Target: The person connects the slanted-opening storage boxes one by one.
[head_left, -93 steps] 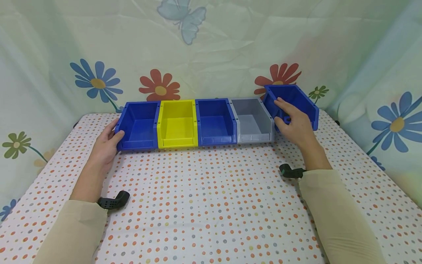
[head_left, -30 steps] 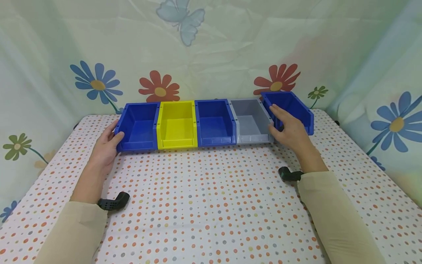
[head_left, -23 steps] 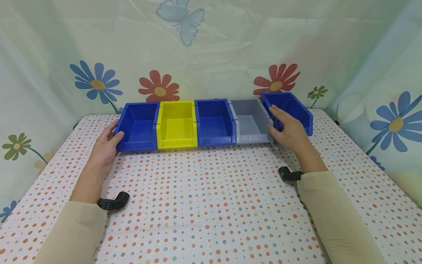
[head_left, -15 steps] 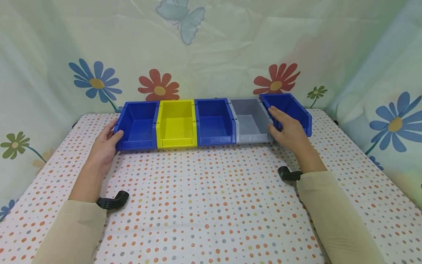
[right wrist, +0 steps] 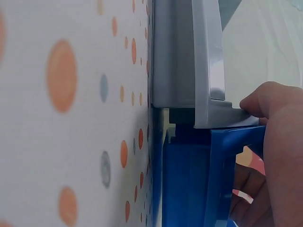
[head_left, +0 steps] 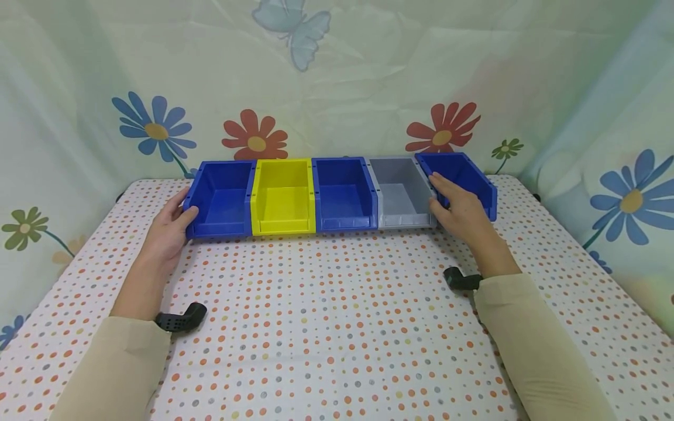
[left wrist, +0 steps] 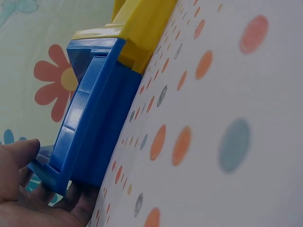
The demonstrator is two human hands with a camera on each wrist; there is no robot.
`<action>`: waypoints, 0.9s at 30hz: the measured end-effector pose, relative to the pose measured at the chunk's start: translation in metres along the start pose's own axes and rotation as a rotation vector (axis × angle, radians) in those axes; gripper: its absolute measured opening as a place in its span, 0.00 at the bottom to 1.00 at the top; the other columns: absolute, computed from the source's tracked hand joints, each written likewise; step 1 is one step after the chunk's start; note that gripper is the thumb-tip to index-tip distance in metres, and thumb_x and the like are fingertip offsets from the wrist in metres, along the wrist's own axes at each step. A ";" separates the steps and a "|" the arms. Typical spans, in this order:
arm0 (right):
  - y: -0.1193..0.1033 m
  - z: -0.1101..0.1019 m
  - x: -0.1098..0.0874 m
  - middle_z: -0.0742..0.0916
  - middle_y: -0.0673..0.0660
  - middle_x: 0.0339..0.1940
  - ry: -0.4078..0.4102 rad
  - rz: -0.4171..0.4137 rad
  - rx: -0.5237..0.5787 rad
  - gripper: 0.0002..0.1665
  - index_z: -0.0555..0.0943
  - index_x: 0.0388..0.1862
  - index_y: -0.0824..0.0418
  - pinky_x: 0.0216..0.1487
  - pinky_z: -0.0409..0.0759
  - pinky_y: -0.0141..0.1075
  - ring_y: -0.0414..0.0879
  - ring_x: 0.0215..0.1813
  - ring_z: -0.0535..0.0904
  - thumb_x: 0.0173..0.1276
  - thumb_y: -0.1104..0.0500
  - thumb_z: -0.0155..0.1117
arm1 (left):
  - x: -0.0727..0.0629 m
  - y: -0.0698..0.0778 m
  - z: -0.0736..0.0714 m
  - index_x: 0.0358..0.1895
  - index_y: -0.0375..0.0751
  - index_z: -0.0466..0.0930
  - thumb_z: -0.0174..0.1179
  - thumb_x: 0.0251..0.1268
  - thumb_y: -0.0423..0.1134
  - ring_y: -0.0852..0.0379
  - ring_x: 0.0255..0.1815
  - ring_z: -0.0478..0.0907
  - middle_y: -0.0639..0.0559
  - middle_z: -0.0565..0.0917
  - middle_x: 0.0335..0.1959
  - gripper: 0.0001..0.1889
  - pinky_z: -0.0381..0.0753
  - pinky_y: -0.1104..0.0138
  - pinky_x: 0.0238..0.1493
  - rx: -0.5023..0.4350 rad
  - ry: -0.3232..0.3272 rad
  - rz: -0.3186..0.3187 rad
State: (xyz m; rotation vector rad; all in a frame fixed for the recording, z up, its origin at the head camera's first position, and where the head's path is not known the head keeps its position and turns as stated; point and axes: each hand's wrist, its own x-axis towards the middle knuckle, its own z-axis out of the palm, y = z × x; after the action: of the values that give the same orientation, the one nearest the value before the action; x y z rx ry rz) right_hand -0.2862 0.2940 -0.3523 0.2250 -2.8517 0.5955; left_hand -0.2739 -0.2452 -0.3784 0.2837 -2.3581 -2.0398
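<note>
Several open-front plastic storage bins stand side by side in the head view. From the left come a blue bin (head_left: 223, 202), a yellow bin (head_left: 285, 202), another blue bin (head_left: 344, 199) and a grey bin (head_left: 398, 196). At the right end, a further blue bin (head_left: 460, 172) sits slightly askew against the grey one, its underside a little off the table in the right wrist view. My left hand (head_left: 164, 234) grips the leftmost bin's outer side, thumb at its front corner. With its thumb on the grey bin's edge, my right hand (head_left: 466, 216) curls its fingers over the right blue bin's near wall.
A dotted cloth covers the table (head_left: 316, 327). Behind the bins hangs a flower-printed curtain (head_left: 347, 76), which also closes both sides. Each wrist wears a black camera mount, such as the left wrist mount (head_left: 181, 318).
The right-end blue bin has come down and leftward against the grey bin, with my right hand moving along. My right thumb now lies on the grey edge. The left hand stays put.
</note>
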 end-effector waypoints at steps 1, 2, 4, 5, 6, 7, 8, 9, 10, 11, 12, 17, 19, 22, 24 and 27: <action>0.000 0.000 0.000 0.62 0.61 0.85 0.002 0.000 -0.002 0.37 0.59 0.84 0.58 0.80 0.58 0.65 0.67 0.83 0.56 0.80 0.56 0.54 | 0.000 0.000 0.000 0.85 0.67 0.46 0.44 0.85 0.49 0.47 0.87 0.45 0.49 0.45 0.87 0.32 0.49 0.52 0.86 0.002 0.000 -0.001; 0.000 0.000 0.000 0.62 0.61 0.85 0.003 -0.002 -0.001 0.37 0.59 0.84 0.59 0.80 0.58 0.64 0.66 0.83 0.56 0.80 0.56 0.54 | 0.000 0.000 0.000 0.84 0.67 0.46 0.44 0.85 0.49 0.47 0.87 0.45 0.49 0.45 0.87 0.32 0.49 0.52 0.86 0.006 0.002 -0.002; -0.001 0.001 0.000 0.62 0.60 0.85 0.003 -0.003 0.002 0.37 0.59 0.84 0.59 0.80 0.58 0.64 0.66 0.83 0.56 0.80 0.56 0.54 | 0.001 0.000 -0.001 0.84 0.68 0.46 0.44 0.85 0.49 0.47 0.87 0.44 0.50 0.44 0.87 0.31 0.48 0.52 0.86 0.010 0.000 0.000; -0.001 0.001 0.000 0.62 0.60 0.85 0.003 -0.004 0.005 0.37 0.59 0.84 0.59 0.80 0.58 0.64 0.66 0.84 0.56 0.80 0.55 0.54 | 0.001 0.000 -0.001 0.84 0.68 0.46 0.44 0.85 0.49 0.47 0.87 0.44 0.50 0.44 0.87 0.31 0.48 0.52 0.86 0.014 0.001 0.001; -0.001 0.002 0.000 0.62 0.60 0.85 0.006 -0.006 0.007 0.36 0.59 0.84 0.59 0.80 0.58 0.64 0.65 0.84 0.56 0.80 0.55 0.54 | 0.001 0.000 -0.001 0.84 0.69 0.46 0.44 0.85 0.49 0.47 0.87 0.44 0.50 0.44 0.88 0.31 0.48 0.52 0.86 0.018 0.002 0.002; -0.001 0.002 0.001 0.63 0.60 0.84 0.009 -0.009 0.008 0.36 0.60 0.84 0.59 0.80 0.58 0.64 0.65 0.83 0.57 0.80 0.55 0.53 | 0.002 0.000 -0.002 0.84 0.69 0.46 0.44 0.85 0.49 0.48 0.87 0.43 0.51 0.44 0.88 0.31 0.47 0.52 0.86 0.017 0.002 0.004; -0.002 0.002 0.000 0.63 0.60 0.84 0.011 -0.011 0.009 0.36 0.60 0.83 0.59 0.80 0.58 0.63 0.65 0.83 0.57 0.80 0.55 0.53 | 0.003 0.000 -0.002 0.84 0.69 0.45 0.43 0.85 0.49 0.48 0.88 0.43 0.51 0.43 0.88 0.31 0.47 0.52 0.86 0.017 0.001 0.006; -0.002 0.003 0.000 0.63 0.61 0.84 0.014 -0.012 0.011 0.36 0.60 0.83 0.59 0.80 0.58 0.63 0.65 0.83 0.57 0.80 0.55 0.53 | 0.003 0.000 -0.003 0.84 0.69 0.45 0.43 0.85 0.49 0.48 0.88 0.43 0.51 0.43 0.88 0.31 0.47 0.52 0.86 0.015 -0.001 0.008; -0.002 0.003 0.000 0.63 0.61 0.84 0.018 -0.018 0.013 0.36 0.61 0.83 0.60 0.80 0.59 0.63 0.65 0.83 0.57 0.80 0.55 0.53 | 0.003 0.000 -0.003 0.84 0.70 0.45 0.43 0.85 0.49 0.48 0.88 0.42 0.52 0.42 0.88 0.31 0.46 0.52 0.86 0.015 0.000 0.007; -0.002 0.003 0.000 0.64 0.61 0.84 0.020 -0.022 0.016 0.35 0.61 0.83 0.60 0.80 0.59 0.64 0.66 0.83 0.58 0.80 0.55 0.53 | 0.003 -0.001 -0.004 0.84 0.70 0.45 0.43 0.85 0.49 0.49 0.88 0.42 0.52 0.42 0.88 0.31 0.46 0.52 0.86 0.016 0.000 0.004; -0.003 0.004 0.000 0.64 0.62 0.83 0.023 -0.028 0.017 0.35 0.62 0.82 0.60 0.79 0.60 0.64 0.66 0.82 0.58 0.80 0.56 0.53 | 0.003 -0.001 -0.004 0.84 0.70 0.45 0.43 0.85 0.49 0.49 0.88 0.41 0.52 0.42 0.88 0.31 0.46 0.52 0.86 0.014 0.000 0.001; -0.005 0.005 0.000 0.65 0.61 0.83 0.004 -0.033 0.025 0.35 0.61 0.83 0.60 0.79 0.60 0.65 0.67 0.82 0.59 0.80 0.55 0.53 | 0.003 -0.005 -0.008 0.84 0.71 0.45 0.42 0.85 0.49 0.49 0.88 0.39 0.53 0.40 0.88 0.31 0.45 0.52 0.86 0.009 0.002 -0.013; -0.005 0.004 0.001 0.63 0.61 0.84 -0.014 -0.025 0.026 0.36 0.60 0.83 0.59 0.80 0.58 0.64 0.67 0.83 0.58 0.81 0.54 0.52 | 0.003 -0.006 -0.009 0.84 0.71 0.45 0.42 0.85 0.49 0.49 0.88 0.39 0.53 0.39 0.88 0.31 0.44 0.52 0.86 0.005 0.005 -0.014; -0.006 0.005 0.001 0.61 0.60 0.85 -0.045 -0.016 0.021 0.36 0.57 0.85 0.57 0.81 0.55 0.64 0.67 0.83 0.56 0.82 0.52 0.51 | 0.003 -0.006 -0.009 0.84 0.71 0.45 0.42 0.85 0.49 0.49 0.88 0.39 0.53 0.40 0.88 0.31 0.44 0.53 0.86 0.009 0.011 -0.015; -0.005 0.005 0.001 0.60 0.60 0.85 -0.059 -0.012 0.015 0.36 0.56 0.85 0.57 0.81 0.54 0.65 0.67 0.84 0.55 0.83 0.52 0.50 | 0.002 -0.006 -0.008 0.84 0.70 0.44 0.42 0.86 0.49 0.49 0.88 0.39 0.53 0.40 0.88 0.31 0.45 0.53 0.86 0.018 0.012 -0.017; -0.005 0.007 0.000 0.59 0.59 0.86 -0.070 -0.004 0.016 0.37 0.54 0.86 0.56 0.82 0.53 0.65 0.66 0.84 0.54 0.84 0.51 0.49 | 0.001 -0.004 -0.007 0.85 0.69 0.44 0.41 0.86 0.49 0.49 0.88 0.40 0.52 0.40 0.88 0.31 0.46 0.52 0.86 0.042 0.016 -0.015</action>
State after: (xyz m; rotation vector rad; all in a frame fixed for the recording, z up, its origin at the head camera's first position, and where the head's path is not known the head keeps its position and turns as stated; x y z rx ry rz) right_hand -0.2868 0.2870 -0.3567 0.2585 -2.9142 0.6219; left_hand -0.2737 -0.2526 -0.3814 0.3176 -2.3993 -1.9882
